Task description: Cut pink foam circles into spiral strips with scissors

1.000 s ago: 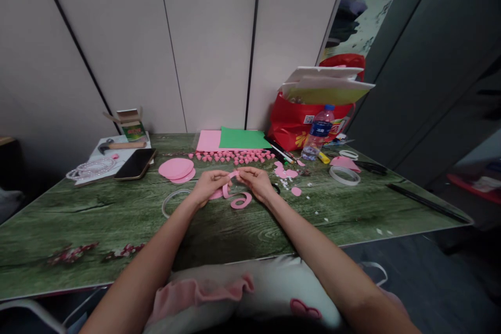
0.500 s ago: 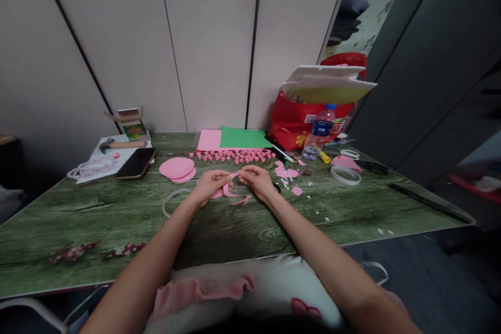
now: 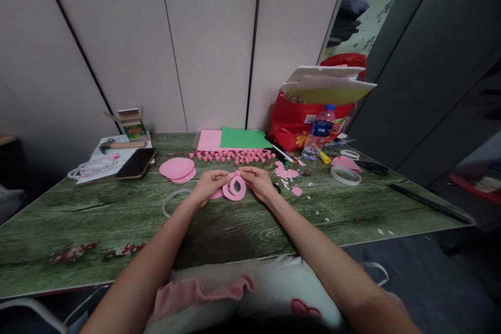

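A pink paper spiral [image 3: 234,196] hangs in loops between my two hands, above the green table. My left hand [image 3: 209,185] pinches it from the left, and my right hand [image 3: 256,180] pinches its top from the right. Behind my left fingers, part of another flat pink piece [image 3: 216,195] shows; most of it is hidden. A stack of pink paper circles [image 3: 177,168] lies to the left of my left hand. Near my left wrist is a roll of tape [image 3: 169,203]. Small pink and white scraps [image 3: 287,172] lie to the right of my right hand.
Rows of small pink rolled pieces [image 3: 235,156] lie ahead, before green paper [image 3: 245,138] and pink paper [image 3: 209,140]. At the right stand a water bottle [image 3: 321,132] and a red bag [image 3: 287,120], with another tape roll [image 3: 345,175] nearby. A phone [image 3: 136,163] and hammer [image 3: 127,144] lie left.
The pink strip, earlier stretched and twisted with one end trailing to the right, now hangs as a rounded coil facing me. My hands have hardly moved.
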`<state>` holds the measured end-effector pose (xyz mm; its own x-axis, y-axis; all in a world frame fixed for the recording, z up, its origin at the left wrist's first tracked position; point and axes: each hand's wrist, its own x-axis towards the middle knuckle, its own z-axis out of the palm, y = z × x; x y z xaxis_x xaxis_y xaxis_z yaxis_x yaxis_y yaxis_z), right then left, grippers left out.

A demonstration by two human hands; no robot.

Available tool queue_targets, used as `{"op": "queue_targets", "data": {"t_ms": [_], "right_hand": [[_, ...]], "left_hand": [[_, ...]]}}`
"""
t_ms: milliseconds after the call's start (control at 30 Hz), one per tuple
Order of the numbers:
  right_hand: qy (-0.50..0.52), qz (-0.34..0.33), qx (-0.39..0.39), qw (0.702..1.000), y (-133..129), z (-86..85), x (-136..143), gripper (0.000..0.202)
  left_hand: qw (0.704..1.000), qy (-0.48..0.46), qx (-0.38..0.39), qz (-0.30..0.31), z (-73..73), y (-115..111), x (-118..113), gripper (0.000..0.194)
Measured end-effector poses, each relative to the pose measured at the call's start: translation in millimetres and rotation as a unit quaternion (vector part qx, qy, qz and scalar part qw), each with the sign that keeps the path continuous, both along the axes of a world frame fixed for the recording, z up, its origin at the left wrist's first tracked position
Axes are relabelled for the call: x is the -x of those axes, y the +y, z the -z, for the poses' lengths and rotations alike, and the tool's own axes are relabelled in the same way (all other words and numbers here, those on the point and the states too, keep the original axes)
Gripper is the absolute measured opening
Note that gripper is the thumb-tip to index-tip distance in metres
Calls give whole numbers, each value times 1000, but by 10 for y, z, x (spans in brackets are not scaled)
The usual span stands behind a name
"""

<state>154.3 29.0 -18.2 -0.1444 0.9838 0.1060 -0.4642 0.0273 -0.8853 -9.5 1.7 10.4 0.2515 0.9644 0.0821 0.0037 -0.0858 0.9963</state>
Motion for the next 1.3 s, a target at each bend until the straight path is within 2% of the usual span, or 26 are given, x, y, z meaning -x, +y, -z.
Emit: {"op": "queue_targets", "data": {"t_ms": [233,533,800,1000,1300], "right_hand": [[-1,26,12,1000,-19,-25,-5,29],[25,45,-12,999,-6,-15,-3,32],[37,34,-2,999,9,-4,-6,26],[46,27,-1,999,25,1,-5,25],[43,17,5,999,27,-8,-20,24]], "left_hand": [[1000,3,-3,0,10,7,-1,35],[1000,-7,-6,-4,-4,-4,-7,36],[1000,-23,-11,-14,-12,-6,-14,33],[998,-46,5,46,-47,-37,-8,24],[998,-49,-9,39,-104,-66,-30,23]]}}
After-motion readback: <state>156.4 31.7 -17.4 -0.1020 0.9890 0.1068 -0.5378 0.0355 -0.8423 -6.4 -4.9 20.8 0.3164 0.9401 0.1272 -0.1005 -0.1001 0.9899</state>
